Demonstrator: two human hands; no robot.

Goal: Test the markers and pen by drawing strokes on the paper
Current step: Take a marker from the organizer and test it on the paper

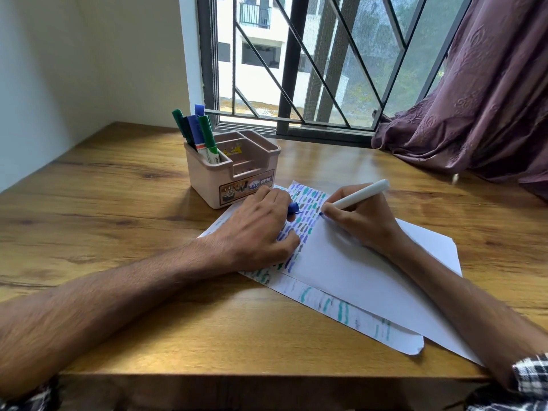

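Observation:
My right hand (360, 221) grips a white-barrelled marker (360, 193) with its blue tip touching the top sheet of white paper (341, 262). That sheet carries columns of blue, green and grey strokes along its left part. My left hand (258, 229) rests on the paper, pinning it down, with a blue marker cap (293, 207) held in its fingers. A second marked sheet (355, 318) lies underneath, sticking out toward me.
A pinkish-beige organiser box (237, 179) stands just behind my left hand, with several green and blue markers (197, 132) upright in its left compartment. The wooden desk (118, 203) ends at a barred window (296, 69); a purple curtain (489, 99) drapes onto the desk's right side.

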